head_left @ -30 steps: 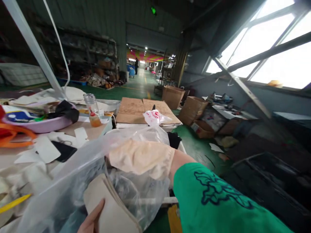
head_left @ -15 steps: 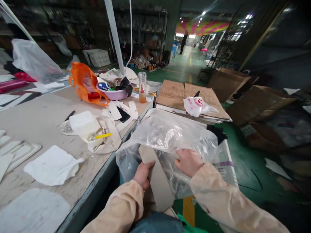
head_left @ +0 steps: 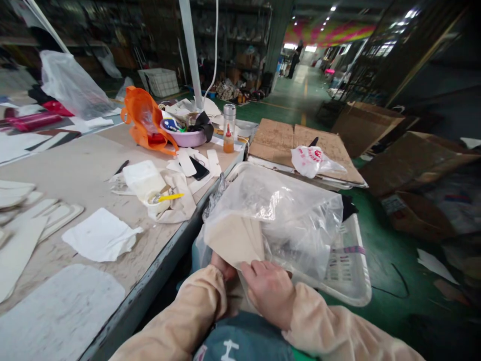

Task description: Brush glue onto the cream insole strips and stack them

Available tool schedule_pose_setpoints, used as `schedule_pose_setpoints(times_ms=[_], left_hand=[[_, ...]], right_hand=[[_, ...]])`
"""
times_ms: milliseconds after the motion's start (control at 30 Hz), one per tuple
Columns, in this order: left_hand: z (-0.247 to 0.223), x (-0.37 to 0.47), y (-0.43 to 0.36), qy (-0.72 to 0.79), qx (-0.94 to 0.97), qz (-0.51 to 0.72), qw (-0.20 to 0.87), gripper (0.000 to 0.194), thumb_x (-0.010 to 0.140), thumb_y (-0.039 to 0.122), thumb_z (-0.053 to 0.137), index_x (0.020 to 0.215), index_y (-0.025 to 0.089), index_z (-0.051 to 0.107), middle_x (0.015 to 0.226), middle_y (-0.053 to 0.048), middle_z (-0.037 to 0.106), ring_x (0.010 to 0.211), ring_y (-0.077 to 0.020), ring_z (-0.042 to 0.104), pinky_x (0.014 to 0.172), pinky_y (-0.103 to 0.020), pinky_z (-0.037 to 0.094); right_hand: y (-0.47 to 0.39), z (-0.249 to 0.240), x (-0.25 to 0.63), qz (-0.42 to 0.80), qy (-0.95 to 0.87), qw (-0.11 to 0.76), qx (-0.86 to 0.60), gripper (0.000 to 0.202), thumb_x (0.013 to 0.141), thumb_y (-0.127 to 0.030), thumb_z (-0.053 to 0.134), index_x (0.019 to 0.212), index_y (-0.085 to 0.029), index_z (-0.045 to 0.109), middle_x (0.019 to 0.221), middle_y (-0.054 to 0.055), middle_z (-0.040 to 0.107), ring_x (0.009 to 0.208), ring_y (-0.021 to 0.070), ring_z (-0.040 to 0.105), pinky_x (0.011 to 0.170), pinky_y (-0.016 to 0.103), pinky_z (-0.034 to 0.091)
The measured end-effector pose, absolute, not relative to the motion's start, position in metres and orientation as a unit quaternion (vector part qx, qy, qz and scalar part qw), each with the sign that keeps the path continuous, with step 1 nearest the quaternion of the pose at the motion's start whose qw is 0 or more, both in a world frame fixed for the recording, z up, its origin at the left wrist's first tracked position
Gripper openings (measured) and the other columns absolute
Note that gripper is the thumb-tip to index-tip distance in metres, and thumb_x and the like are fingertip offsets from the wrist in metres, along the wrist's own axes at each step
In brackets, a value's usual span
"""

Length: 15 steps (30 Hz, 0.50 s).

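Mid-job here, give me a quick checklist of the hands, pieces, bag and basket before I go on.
1. Right hand on the cream pieces: ok, fingers over their near edge.
2. Left hand grip: cannot tell, fingers hidden beneath the pieces.
3. Pieces squared up: not ok, edges look fanned on the right.
4. Piece count: cannot tell, layers overlap.
5. Clear plastic bag over the white basket: ok, it covers much of it.
6. Yellow-handled tool away from both hands: ok.
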<state>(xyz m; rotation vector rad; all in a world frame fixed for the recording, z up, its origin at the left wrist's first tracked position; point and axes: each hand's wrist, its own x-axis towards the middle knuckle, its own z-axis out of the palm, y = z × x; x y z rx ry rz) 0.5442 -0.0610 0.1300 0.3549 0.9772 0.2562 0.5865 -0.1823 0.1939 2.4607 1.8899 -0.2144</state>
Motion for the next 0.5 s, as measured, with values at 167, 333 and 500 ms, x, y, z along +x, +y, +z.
schedule_pose_setpoints(times_ms=[167,333,500], left_hand=[[0.120,0.523,-0.056,0.245,0.123,0.135,0.952,0.072,0.080,0.069,0.028,0.111,0.012,0.059,0.099,-0.013,0.068,0.102,-0.0315,0.059,0.083,-0.044,0.048],[0.113,0.524,-0.057,0.291,0.131,0.105,0.942,0.043,0.084,0.044,0.048,0.112,0.013,0.057,0.098,-0.013,0.069,0.102,-0.0264,0.060,0.091,-0.040,0.046],[0.121,0.537,-0.055,0.342,0.171,-0.016,0.924,0.036,0.076,0.016,0.058,0.111,0.007,0.057,0.090,-0.013,0.070,0.088,-0.0255,0.066,0.088,-0.040,0.048]], right_hand=[[-0.171,0.192,0.582,-0.039,0.583,0.050,0.810,0.030,0.086,-0.013,0.044,0.115,-0.015,0.052,0.082,0.010,0.060,0.074,0.0239,0.060,0.059,0.033,0.045],[-0.152,0.179,0.568,-0.033,0.578,0.055,0.813,0.025,0.085,-0.006,0.040,0.102,-0.005,0.057,0.081,0.015,0.061,0.071,0.0255,0.061,0.055,0.036,0.047],[-0.142,0.174,0.548,-0.073,0.569,0.049,0.818,0.023,0.082,-0.004,0.042,0.098,-0.002,0.058,0.084,0.019,0.062,0.071,0.0250,0.061,0.055,0.036,0.049]])
